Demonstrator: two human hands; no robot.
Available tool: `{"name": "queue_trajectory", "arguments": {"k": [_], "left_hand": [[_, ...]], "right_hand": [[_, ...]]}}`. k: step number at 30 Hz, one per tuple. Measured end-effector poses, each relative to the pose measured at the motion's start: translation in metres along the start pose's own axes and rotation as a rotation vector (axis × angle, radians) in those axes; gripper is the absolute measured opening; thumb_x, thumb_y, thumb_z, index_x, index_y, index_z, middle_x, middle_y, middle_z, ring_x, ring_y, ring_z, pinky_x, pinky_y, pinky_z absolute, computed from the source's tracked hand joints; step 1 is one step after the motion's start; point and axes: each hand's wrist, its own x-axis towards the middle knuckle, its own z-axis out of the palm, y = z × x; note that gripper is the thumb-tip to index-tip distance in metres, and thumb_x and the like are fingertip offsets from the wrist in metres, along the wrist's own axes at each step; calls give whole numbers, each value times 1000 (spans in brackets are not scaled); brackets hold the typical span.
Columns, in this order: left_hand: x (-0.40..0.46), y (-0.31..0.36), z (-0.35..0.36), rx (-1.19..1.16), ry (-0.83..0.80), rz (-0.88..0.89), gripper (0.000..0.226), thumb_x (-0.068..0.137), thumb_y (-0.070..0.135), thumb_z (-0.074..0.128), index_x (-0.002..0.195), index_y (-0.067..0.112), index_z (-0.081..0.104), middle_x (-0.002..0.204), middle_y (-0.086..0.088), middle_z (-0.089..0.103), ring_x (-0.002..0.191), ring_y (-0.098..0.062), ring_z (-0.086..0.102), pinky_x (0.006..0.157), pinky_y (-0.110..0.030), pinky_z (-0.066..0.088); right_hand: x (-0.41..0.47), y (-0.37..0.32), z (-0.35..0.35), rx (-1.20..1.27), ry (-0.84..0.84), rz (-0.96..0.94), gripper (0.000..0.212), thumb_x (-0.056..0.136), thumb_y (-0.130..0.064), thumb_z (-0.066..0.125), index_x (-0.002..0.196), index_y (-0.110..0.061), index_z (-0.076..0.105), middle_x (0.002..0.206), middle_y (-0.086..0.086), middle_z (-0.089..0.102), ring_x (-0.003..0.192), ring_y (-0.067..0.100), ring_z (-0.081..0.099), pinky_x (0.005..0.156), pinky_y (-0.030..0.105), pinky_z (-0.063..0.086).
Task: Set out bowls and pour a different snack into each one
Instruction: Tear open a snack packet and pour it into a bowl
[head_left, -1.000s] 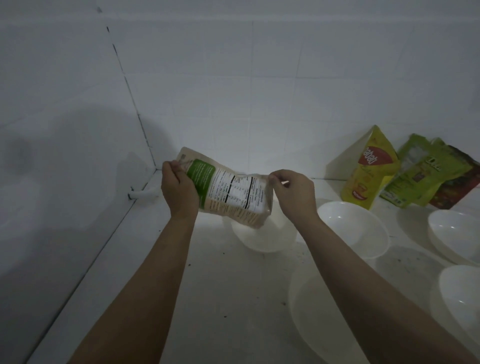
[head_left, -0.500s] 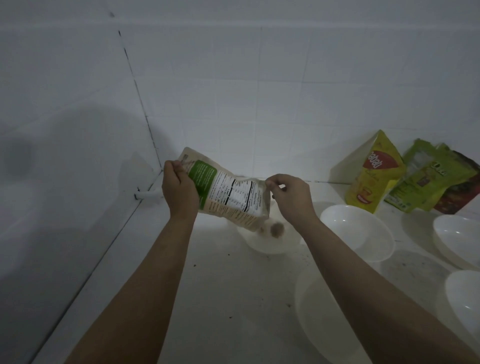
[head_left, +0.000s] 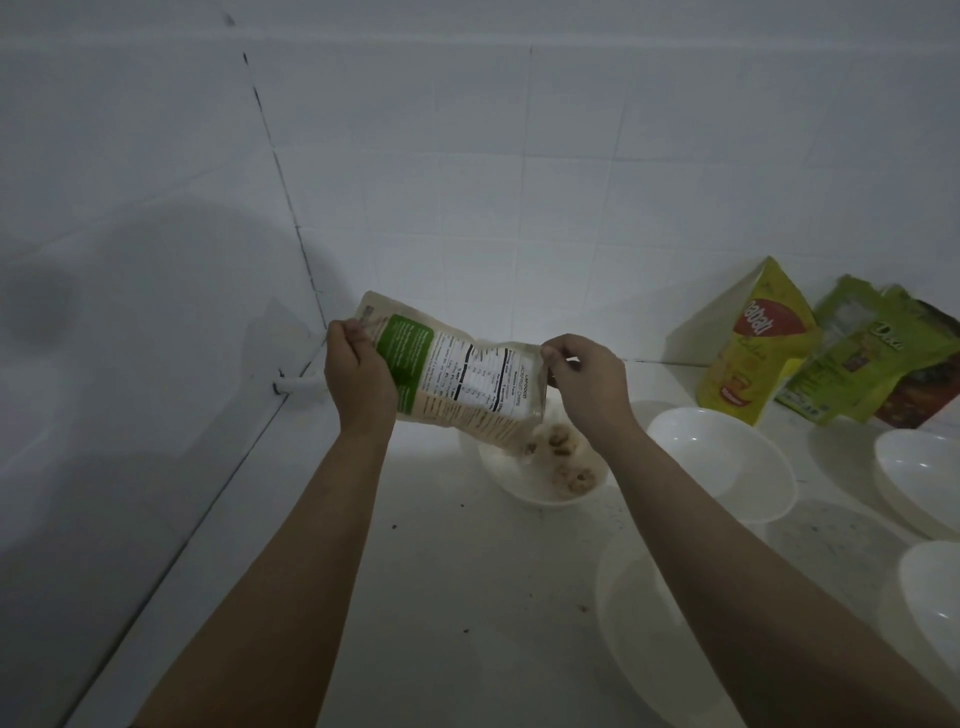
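A beige snack pouch (head_left: 457, 384) with a green panel and a nutrition label is tipped on its side, mouth down to the right. My left hand (head_left: 358, 379) grips its bottom end, and my right hand (head_left: 582, 379) pinches the upper corner of its open mouth. Pale brown snack pieces (head_left: 563, 457) are dropping from the mouth into a small white bowl (head_left: 524, 491) directly below it. Some pieces lie in that bowl.
White bowls stand around: one (head_left: 722, 467) just right of the filled bowl, one (head_left: 639, 623) under my right forearm, two (head_left: 919, 483) at the right edge. A yellow packet (head_left: 753, 364) and green and dark packets (head_left: 862, 369) lean against the tiled wall. A white pipe stub (head_left: 296, 387) sticks out at the left corner.
The pouch has tipped further and snack pieces have fallen into the small bowl, which held none a second ago. Both hands keep their grip in about the same place.
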Motion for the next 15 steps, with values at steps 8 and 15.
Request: {"name": "queue_trajectory", "arguments": {"k": [8,15], "left_hand": [[0,0,-4,-16,3,-28,31,107,30,26,88,11,41,75,4,49,64,-7,49,59,-23,43],[1,-3,-6,-38,-13,-56,32,106,34,24,89,13,42,79,2,53,70,-13,55,64,-33,51]], "right_hand": [[-2,-7,0,-3,-15,-20,18,97,-16,57,86,-18,71,78,-10,68,83,25,68,83,42,55],[1,-5,3,53,24,-2,18,96,-18,58,85,-21,72,81,-6,73,84,26,70,86,47,55]]}}
